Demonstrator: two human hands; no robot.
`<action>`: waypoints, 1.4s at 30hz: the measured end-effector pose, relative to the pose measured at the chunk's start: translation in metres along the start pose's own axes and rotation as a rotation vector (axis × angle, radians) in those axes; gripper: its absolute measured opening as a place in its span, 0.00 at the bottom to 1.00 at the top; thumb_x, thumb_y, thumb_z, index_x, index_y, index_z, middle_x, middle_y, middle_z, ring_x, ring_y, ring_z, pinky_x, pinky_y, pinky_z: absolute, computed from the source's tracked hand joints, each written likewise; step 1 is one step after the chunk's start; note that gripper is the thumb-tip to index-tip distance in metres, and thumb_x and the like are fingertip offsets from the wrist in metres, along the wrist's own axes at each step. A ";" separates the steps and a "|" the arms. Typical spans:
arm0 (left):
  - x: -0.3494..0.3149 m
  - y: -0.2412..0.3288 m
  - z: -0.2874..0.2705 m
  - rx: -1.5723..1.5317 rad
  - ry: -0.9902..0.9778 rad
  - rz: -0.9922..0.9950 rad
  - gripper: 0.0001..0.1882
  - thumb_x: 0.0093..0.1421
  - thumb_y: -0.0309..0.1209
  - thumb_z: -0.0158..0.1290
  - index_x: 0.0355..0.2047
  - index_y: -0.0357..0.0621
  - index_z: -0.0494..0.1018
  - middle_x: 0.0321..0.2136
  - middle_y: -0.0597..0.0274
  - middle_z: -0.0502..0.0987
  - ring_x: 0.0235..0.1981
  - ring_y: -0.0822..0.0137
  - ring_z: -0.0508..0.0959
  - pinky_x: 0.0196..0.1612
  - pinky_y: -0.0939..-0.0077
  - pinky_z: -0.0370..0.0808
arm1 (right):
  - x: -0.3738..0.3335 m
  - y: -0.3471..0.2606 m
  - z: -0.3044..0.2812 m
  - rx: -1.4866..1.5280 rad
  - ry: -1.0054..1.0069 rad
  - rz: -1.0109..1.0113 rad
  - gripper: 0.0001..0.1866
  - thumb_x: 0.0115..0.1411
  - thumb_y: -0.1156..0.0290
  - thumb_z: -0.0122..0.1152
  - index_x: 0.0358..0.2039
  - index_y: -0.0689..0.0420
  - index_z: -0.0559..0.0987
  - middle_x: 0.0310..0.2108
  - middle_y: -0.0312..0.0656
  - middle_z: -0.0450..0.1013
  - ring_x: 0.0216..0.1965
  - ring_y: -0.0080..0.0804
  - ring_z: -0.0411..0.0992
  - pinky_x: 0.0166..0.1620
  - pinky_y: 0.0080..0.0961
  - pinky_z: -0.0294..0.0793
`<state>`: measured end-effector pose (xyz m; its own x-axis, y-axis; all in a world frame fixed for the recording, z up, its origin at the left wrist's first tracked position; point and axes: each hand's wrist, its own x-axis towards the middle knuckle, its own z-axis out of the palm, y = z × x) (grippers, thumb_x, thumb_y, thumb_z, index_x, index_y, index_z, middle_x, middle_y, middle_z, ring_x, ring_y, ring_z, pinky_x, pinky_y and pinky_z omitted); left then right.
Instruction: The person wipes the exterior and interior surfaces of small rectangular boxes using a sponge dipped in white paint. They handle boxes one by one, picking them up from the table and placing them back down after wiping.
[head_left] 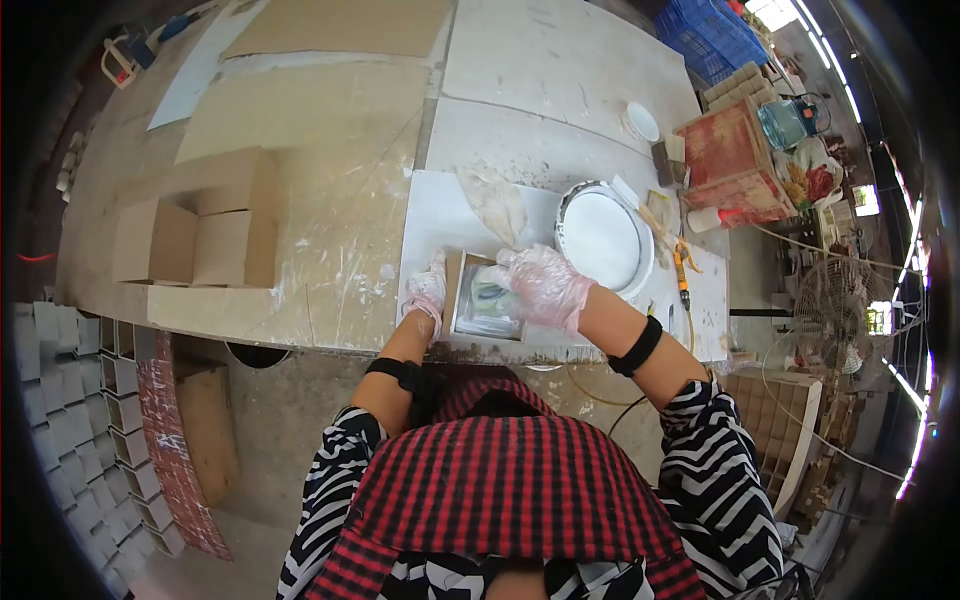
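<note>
A small open cardboard box (460, 322) sits near the table's front edge, with a light green and grey item (488, 297) inside it under what looks like clear plastic. My left hand (427, 290), in a thin clear glove, lies along the box's left side with its fingers stretched away from me. Over the box's right side is my right hand (548, 287), gloved too, with its fingers curled together. Whatever those fingers hold, if anything, is too small or hidden to make out. Just beyond the box lies a crumpled translucent glove or bag (494, 205).
To the right stands a round tub of white stuff (600, 240), beside an orange-handled tool (684, 275). A white bowl (641, 122) and a red-stained crate (725, 160) are farther back. Cardboard boxes (225, 240) stand at left; many white boxes (75, 400) are stacked below the table.
</note>
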<state>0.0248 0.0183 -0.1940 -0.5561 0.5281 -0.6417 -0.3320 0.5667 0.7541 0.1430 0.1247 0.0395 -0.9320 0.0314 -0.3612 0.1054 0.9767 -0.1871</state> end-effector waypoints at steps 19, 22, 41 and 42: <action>-0.019 0.036 0.000 0.332 0.058 0.010 0.35 0.60 0.58 0.33 0.38 0.39 0.75 0.36 0.44 0.76 0.42 0.46 0.74 0.46 0.62 0.68 | 0.024 0.004 -0.002 -0.316 -0.186 -0.012 0.17 0.52 0.66 0.52 0.43 0.56 0.73 0.39 0.47 0.72 0.38 0.43 0.72 0.43 0.36 0.70; -0.020 0.032 -0.002 0.228 0.001 0.059 0.35 0.60 0.58 0.32 0.39 0.40 0.75 0.36 0.43 0.76 0.42 0.45 0.74 0.47 0.61 0.67 | 0.024 0.005 -0.009 -0.393 -0.139 -0.204 0.19 0.48 0.67 0.53 0.43 0.55 0.73 0.40 0.45 0.71 0.40 0.42 0.71 0.43 0.36 0.70; -0.017 0.030 0.000 0.192 0.064 0.003 0.29 0.59 0.54 0.40 0.38 0.41 0.76 0.37 0.44 0.76 0.41 0.47 0.74 0.45 0.63 0.68 | -0.009 0.019 0.017 -0.168 -0.161 0.174 0.11 0.50 0.68 0.52 0.32 0.57 0.76 0.33 0.48 0.72 0.37 0.45 0.72 0.39 0.38 0.72; -0.014 0.030 0.000 0.193 0.063 -0.004 0.29 0.58 0.55 0.41 0.38 0.41 0.76 0.36 0.44 0.76 0.41 0.47 0.74 0.45 0.63 0.69 | -0.010 0.022 0.022 -0.205 -0.106 0.139 0.11 0.50 0.67 0.52 0.32 0.57 0.76 0.32 0.49 0.72 0.36 0.45 0.73 0.39 0.38 0.72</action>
<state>0.0231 0.0281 -0.1626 -0.6036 0.4883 -0.6303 -0.1855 0.6828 0.7066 0.1620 0.1413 0.0184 -0.8709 0.1564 -0.4659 0.1473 0.9875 0.0563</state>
